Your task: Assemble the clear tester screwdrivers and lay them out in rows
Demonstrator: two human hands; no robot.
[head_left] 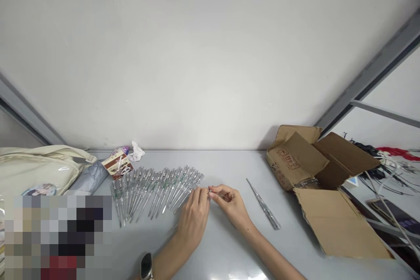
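My left hand [193,214] and my right hand [231,204] meet at the middle of the table. Closed fingers of the left hand wrap a screwdriver, mostly hidden; its thin blade [172,229] shows faintly below the hand. The right thumb and forefinger pinch its small shiny end [209,193]. Left of my hands, several clear-handled screwdrivers [157,188] lie fanned out in an overlapping row, handles toward the wall and blades toward me. To the right, a bundle of screwdrivers [264,204] lies slanted, its handle end nearer me.
An open cardboard box [284,162] stands at the right, a flap [341,223] spread over the table. A cream bag [39,166], a grey-blue pouch [92,178], a brown packet [117,164] and crumpled tissue [136,152] sit left. Cables [390,179] and a phone [397,215] lie far right.
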